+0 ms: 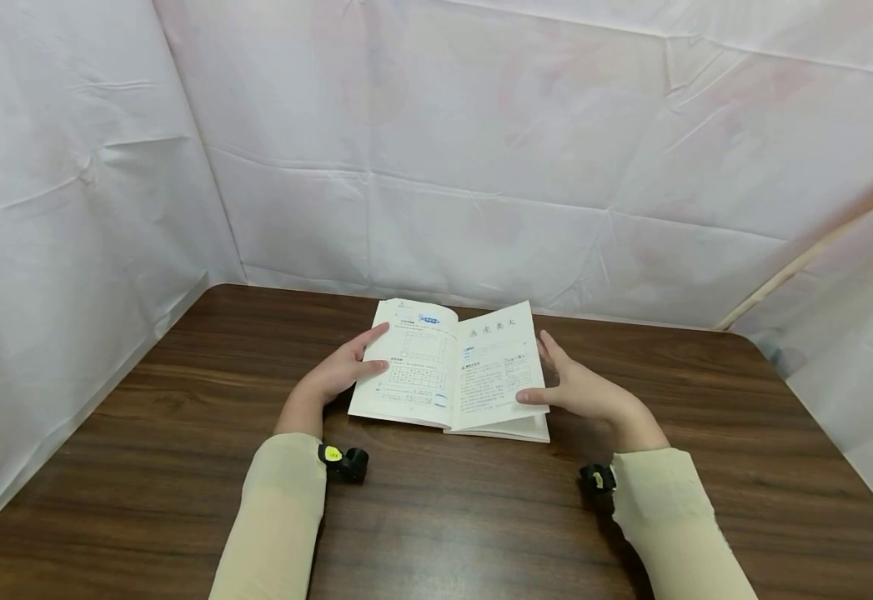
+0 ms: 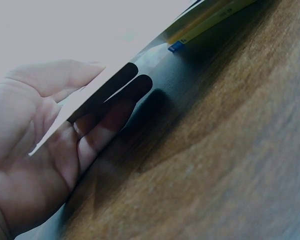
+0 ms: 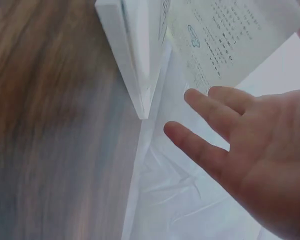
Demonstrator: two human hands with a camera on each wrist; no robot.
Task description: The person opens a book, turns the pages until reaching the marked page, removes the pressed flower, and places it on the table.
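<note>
Head view: pale sleeves (image 1: 274,517) coming in at the bottom edge, each carrying a small black wrist camera (image 1: 344,462). Further on, lying open on the brown wood-grain surface (image 1: 143,467), a book (image 1: 451,371), near the middle and toward the far edge. Left hand (image 1: 338,372) holding the left edge of the book, thumb lying across the left page, fingers going out of sight under it. Right hand (image 1: 582,390) standing at the book's right edge, thumb pressing on the lower corner of the right page, fingers stretching straight along the outer edge. Hands sitting apart, one on each side of the book. Crumpled white sheeting (image 1: 436,150) hanging behind and to both sides of the surface.

Left wrist view: left hand (image 2: 35,150) filling the lower left, thumb above a thin white page edge (image 2: 80,107), fingers (image 2: 117,107) lying in shadow beneath it, so pinching the left half of the book. Yellow cover edge with a blue mark (image 2: 176,46) showing farther up, resting on the surface (image 2: 230,150).

Right wrist view: right hand (image 3: 255,150) filling the lower right, fingers (image 3: 195,145) straight and spread, lying beside the book's white page block (image 3: 125,50). One printed page (image 3: 225,35) lifting above the fingers. Hard telling whether the fingertips are touching the page block. Surface (image 3: 50,125) blurring on the left.
</note>
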